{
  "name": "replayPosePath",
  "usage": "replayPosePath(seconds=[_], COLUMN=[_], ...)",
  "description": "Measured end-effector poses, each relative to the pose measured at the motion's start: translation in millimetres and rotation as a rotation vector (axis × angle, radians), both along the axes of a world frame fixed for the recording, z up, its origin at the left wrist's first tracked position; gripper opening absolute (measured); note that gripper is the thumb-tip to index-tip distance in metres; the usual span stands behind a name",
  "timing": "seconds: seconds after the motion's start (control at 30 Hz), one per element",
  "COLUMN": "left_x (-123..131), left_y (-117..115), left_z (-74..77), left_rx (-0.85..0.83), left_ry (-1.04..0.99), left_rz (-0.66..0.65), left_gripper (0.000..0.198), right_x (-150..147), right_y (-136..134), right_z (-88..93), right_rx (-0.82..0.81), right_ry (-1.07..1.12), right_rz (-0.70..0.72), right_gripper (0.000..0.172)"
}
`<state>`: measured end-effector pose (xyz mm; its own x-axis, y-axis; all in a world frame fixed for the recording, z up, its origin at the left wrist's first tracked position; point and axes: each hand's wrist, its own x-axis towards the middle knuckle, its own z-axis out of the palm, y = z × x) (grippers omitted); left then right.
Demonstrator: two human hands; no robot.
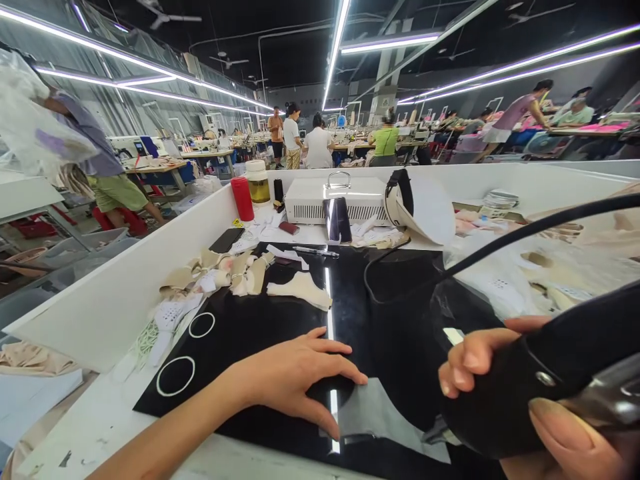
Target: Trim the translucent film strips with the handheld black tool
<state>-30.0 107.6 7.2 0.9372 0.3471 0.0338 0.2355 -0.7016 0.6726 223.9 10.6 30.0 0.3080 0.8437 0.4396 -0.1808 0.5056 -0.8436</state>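
Observation:
My left hand [300, 377] lies flat with fingers spread on the glossy black worktop [260, 327], its fingertips at the edge of a grey fabric piece [370, 417]. My right hand [505, 393] is wrapped round the black handle of an iron-like tool [560, 373] at the lower right. The tool's black cord [530, 230] arcs up to the right. The tool's tip rests near the grey fabric piece.
Beige fabric cut pieces [235, 273] are heaped at the worktop's left. Behind stand a white box machine [320, 200], a red bottle [243, 199], a jar [259, 181], a phone [226, 240] and a pen [315, 251]. White walls [125, 293] enclose the station. Other people work at far tables.

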Motion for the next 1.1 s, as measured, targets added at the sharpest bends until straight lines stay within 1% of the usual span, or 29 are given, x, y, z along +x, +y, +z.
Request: replayPosePath(seconds=[0.13, 0.23, 0.3, 0.43, 0.6, 0.77, 0.87, 0.97, 1.1], left_x=[1, 1, 2, 3, 3, 3, 4, 4, 4], left_y=[-1, -2, -3, -6, -7, -8, -8, -8, -8], left_z=[-2.3, -3.2, -3.7, -5.0, -7.0, -7.7, -8.3, -7.9, -5.2], left_rx=[0.012, 0.025, 0.029, 0.016, -0.016, -0.024, -0.015, -0.001, 0.015], left_ry=[-0.023, -0.028, -0.027, -0.025, -0.041, -0.060, -0.058, -0.042, -0.017], left_rz=[-0.003, 0.006, 0.011, 0.013, 0.026, 0.030, 0.040, 0.034, 0.023], left_gripper=[0.073, 0.078, 0.080, 0.085, 0.089, 0.092, 0.094, 0.095, 0.092], right_x=[-17, -34, -45, -58, -59, -56, -57, -61, -66], right_y=[8, 19, 25, 33, 35, 35, 34, 32, 28], right_z=[18.4, 24.9, 23.5, 14.8, 7.3, 1.8, 1.9, 5.7, 11.3], right_rx=[0.020, 0.007, 0.027, 0.041, 0.051, 0.059, 0.059, 0.064, 0.055], right_ry=[0.062, 0.069, 0.078, 0.064, 0.032, 0.017, 0.010, 0.006, 0.057], right_rz=[-0.012, 0.010, 0.017, 0.037, 0.072, 0.072, 0.070, 0.061, 0.054], right_gripper=[0.038, 0.037, 0.037, 0.038, 0.039, 0.039, 0.038, 0.033, 0.031])
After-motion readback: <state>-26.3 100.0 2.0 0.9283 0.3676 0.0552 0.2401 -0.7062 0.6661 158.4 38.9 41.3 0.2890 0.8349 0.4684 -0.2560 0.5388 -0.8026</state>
